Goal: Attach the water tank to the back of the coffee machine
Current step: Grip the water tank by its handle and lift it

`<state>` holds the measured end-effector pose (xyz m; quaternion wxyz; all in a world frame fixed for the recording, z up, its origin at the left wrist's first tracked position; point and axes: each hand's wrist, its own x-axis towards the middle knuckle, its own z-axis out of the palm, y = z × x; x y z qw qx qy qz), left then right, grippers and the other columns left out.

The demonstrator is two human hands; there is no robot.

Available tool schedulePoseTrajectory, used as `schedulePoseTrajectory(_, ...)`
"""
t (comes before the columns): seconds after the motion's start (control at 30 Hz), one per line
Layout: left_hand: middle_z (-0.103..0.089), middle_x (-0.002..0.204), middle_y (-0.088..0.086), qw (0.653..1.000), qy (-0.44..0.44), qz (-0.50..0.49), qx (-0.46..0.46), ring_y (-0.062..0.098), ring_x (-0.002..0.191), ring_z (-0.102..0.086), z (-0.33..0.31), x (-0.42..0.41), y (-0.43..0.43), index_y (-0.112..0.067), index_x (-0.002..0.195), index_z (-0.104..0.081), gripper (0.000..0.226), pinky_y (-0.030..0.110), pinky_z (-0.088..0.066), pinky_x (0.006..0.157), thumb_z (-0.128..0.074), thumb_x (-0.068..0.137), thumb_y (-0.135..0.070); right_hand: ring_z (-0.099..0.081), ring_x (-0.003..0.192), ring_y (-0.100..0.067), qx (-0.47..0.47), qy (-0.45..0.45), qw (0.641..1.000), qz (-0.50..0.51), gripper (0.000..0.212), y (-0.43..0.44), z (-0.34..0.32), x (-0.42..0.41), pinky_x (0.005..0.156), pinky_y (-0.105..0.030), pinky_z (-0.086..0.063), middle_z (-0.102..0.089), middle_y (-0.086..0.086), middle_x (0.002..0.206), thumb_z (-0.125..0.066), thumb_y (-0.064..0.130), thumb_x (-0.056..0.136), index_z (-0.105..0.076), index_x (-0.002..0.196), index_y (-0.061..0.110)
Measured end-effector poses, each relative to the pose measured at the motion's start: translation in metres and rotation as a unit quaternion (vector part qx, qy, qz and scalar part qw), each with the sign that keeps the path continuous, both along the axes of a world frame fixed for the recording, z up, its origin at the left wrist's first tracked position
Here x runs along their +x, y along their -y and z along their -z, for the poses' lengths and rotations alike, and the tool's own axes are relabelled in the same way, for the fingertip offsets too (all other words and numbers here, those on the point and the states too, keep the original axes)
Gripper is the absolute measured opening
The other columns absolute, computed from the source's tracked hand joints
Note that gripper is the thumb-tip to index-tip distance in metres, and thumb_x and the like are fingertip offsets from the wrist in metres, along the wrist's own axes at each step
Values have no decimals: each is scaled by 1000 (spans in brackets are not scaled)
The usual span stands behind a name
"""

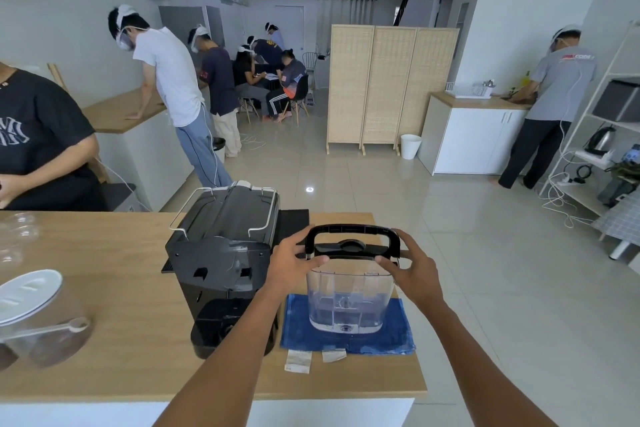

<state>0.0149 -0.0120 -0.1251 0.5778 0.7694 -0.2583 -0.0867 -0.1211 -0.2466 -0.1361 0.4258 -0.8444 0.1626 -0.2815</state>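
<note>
So both hands are on the water tank (349, 295) right now, left hand (294, 265) cupping one side near the lid, right hand (410, 276) the other, fingers wrapped around the top edge. The tank stands upright on a blue cloth (346, 343), handle up, looks empty. The coffee machine (221, 260) is just beside it to the left, with its back facing the person, so I'd guess the tank has to go left and drop onto that low black base at the rear. Left forearm crosses right in front of that spot. A jar (38, 319) with a scoop sits well off left, not a problem.
</note>
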Motion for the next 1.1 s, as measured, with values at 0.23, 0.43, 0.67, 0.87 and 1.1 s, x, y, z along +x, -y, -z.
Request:
schedulePoseTrajectory(0.23, -71, 114, -11, 999, -4, -43, -6, 3, 106, -64, 5, -9, 2, -36, 135, -57, 71, 30, -53, 98, -89, 71, -30, -61, 97, 3, -14, -10, 1000, 21, 62, -8, 4, 0, 76, -12, -42, -70, 16, 100, -72, 63, 78, -51, 133, 44)
schedulePoseTrajectory(0.43, -76, 93, -14, 992, -26, -119, 10, 0, 90, -67, -2, -15, 10, -42, 121, -68, 48, 24, -50, 79, -51, 86, -70, -69, 95, -11, 55, -22, 997, 55, 40, -13, -2, 5, 83, -40, -61, -71, 14, 95, -37, 72, 92, -60, 120, 55)
schedulePoseTrajectory(0.67, -64, 50, -25, 969, -109, -224, -3, 0, 63, -61, -13, -17, 26, -49, 74, -75, 26, 21, -38, 54, -60, 77, -70, -66, 75, -16, 147, -76, 979, 115, 45, -15, -24, 10, 67, -34, -60, -70, 7, 82, -48, 70, 90, -73, 103, 35)
schedulePoseTrajectory(0.87, -44, 40, -11, 973, -125, -184, 59, 14, 47, -46, -10, -10, 26, -24, 42, -42, 61, 28, -33, 53, -53, 80, -71, -57, 69, -6, 181, -92, 976, 80, 34, -14, -29, 13, 64, -32, -56, -60, 19, 64, -53, 61, 91, -63, 61, 49)
schedulePoseTrajectory(1.1, -52, 144, -4, 986, -120, -47, 105, 21, 134, -45, 4, -13, 13, -30, 146, -44, 68, 33, -35, 100, -51, 88, -66, -53, 132, -30, 114, -149, 982, 21, 71, -11, -12, 9, 111, -48, -45, -55, -6, 148, -52, 62, 93, -41, 154, 28)
